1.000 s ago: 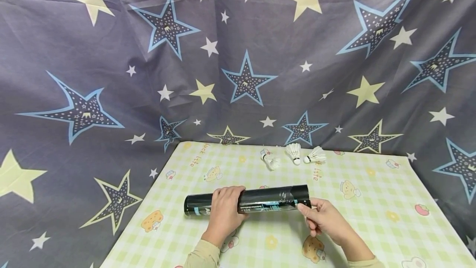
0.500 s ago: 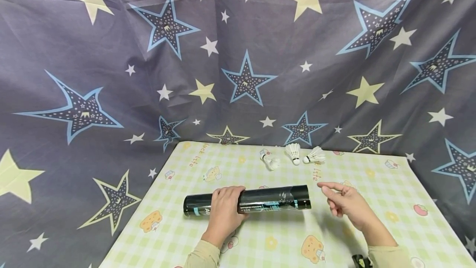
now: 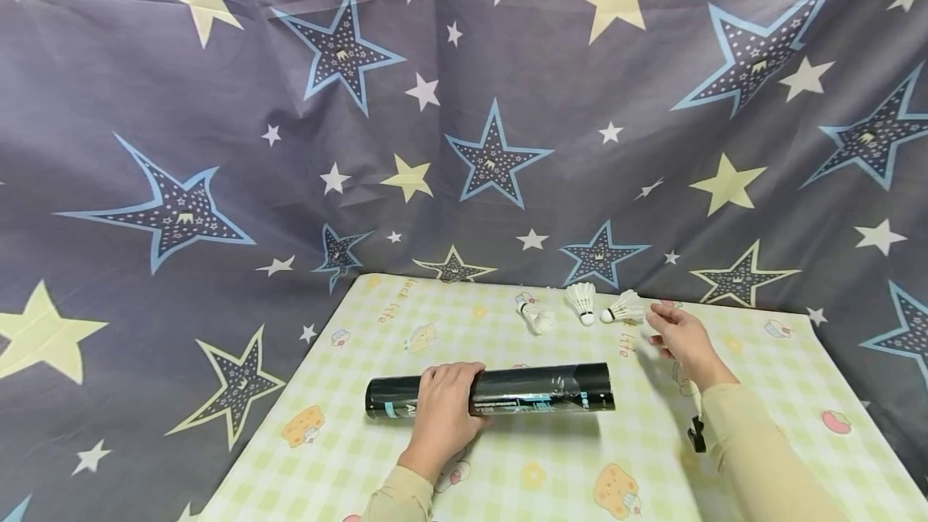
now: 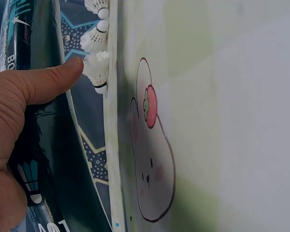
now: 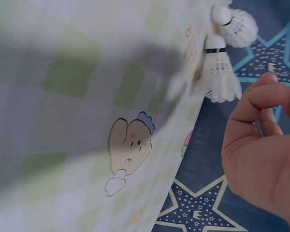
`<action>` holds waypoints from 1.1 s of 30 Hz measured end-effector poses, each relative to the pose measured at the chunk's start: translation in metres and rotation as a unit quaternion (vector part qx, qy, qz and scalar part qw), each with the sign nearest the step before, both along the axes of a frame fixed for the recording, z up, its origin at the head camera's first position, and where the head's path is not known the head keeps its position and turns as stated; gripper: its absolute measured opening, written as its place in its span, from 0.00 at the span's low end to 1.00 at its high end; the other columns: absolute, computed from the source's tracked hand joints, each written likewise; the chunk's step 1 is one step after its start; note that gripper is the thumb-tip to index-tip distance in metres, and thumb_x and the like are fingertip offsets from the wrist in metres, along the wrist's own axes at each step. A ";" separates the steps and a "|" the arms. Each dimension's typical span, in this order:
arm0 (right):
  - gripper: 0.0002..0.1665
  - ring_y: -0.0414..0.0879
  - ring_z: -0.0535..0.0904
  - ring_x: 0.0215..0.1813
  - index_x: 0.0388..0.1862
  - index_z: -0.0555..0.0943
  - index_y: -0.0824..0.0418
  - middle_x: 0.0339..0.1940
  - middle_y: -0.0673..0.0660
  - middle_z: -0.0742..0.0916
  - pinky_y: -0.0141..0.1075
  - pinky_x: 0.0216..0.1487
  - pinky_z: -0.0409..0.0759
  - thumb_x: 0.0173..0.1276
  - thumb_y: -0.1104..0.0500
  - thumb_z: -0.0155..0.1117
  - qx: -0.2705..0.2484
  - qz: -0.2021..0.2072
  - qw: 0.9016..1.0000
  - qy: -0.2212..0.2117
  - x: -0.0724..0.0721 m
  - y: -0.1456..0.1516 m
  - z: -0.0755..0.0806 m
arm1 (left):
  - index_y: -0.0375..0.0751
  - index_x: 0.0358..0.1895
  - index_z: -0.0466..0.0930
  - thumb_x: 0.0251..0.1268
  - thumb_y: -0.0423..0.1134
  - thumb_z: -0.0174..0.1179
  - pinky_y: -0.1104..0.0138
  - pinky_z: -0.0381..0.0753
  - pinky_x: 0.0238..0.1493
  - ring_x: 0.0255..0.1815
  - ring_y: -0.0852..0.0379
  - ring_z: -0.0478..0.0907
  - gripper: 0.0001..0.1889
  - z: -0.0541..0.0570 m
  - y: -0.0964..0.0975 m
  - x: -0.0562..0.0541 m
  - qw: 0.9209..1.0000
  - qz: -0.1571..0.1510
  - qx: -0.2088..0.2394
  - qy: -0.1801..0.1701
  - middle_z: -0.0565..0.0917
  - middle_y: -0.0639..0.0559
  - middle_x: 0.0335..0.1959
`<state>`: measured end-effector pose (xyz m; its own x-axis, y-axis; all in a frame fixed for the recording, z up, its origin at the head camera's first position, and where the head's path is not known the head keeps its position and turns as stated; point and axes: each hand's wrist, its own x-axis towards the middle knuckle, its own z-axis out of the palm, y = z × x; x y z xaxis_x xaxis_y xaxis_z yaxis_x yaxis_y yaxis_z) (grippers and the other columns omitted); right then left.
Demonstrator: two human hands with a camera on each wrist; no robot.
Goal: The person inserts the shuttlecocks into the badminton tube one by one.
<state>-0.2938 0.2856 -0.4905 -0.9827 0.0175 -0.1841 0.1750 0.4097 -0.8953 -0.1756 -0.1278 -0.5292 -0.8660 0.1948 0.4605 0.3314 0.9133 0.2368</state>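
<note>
A black shuttlecock tube (image 3: 540, 390) with blue and white print lies crosswise above the near part of the table. My left hand (image 3: 445, 417) grips it left of its middle, and in the left wrist view the thumb lies along its dark side. Toward the back, my right hand (image 3: 685, 343) hovers with fingers loosely bent and nothing in them. Just left of its fingertips is the rightmost white shuttlecock (image 3: 622, 308), also seen in the right wrist view beside the hand (image 5: 263, 145). A second shuttlecock (image 3: 582, 303) and a third shuttlecock (image 3: 535, 317) lie to its left.
The table wears a green-and-white checked cloth (image 3: 536, 441) with cartoon prints. Behind it and at the left hangs a dark star-patterned curtain (image 3: 391, 103), close to the table's back edge. A small black buckle (image 3: 697, 434) dangles by the right sleeve.
My right hand has let go of the tube's right end and moved back and right, up to the rightmost shuttlecock. The left hand keeps its grip on the tube.
</note>
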 end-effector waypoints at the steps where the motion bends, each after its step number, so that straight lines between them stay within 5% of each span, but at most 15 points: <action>1: 0.40 0.39 0.85 0.44 0.88 0.55 0.63 0.82 0.71 0.69 0.37 0.43 0.83 0.89 0.44 0.46 0.004 0.003 1.000 0.001 -0.005 -0.001 -0.001 | 0.53 0.65 0.82 0.36 0.52 0.91 0.50 0.75 0.67 0.61 0.51 0.83 0.45 0.000 0.000 0.000 1.000 0.000 -0.001 0.001 0.89 0.56 0.58; 10: 0.34 0.58 0.81 0.58 0.84 0.62 0.70 0.74 0.74 0.71 0.46 0.55 0.86 0.89 0.52 0.46 0.049 0.068 0.996 0.008 -0.028 -0.012 -0.005 | 0.55 0.65 0.82 0.37 0.54 0.90 0.51 0.75 0.67 0.60 0.53 0.84 0.44 -0.001 -0.001 0.000 1.000 0.002 -0.011 0.005 0.89 0.57 0.58; 18: 0.33 0.54 0.82 0.52 0.81 0.65 0.72 0.61 0.72 0.82 0.40 0.48 0.84 0.88 0.53 0.47 0.060 0.066 0.996 -0.015 -0.037 -0.018 -0.015 | 0.55 0.65 0.82 0.37 0.54 0.90 0.51 0.76 0.66 0.59 0.53 0.84 0.44 -0.001 -0.002 -0.001 1.000 0.002 -0.018 0.007 0.89 0.57 0.57; 33: 0.31 0.39 0.83 0.38 0.74 0.75 0.74 0.39 0.54 0.90 0.34 0.41 0.85 0.84 0.52 0.59 0.022 0.009 0.999 0.033 0.000 -0.016 -0.030 | 0.53 0.63 0.83 0.32 0.51 0.92 0.52 0.75 0.66 0.59 0.53 0.84 0.45 -0.001 0.000 0.001 1.000 0.000 -0.001 0.024 0.89 0.58 0.56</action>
<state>-0.2939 0.2691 -0.5203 -0.9930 0.0065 -0.1178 0.1081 0.4507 -0.8861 -0.1751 -0.1277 -0.5299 -0.8431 0.1968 0.5005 0.3429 0.9136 0.2185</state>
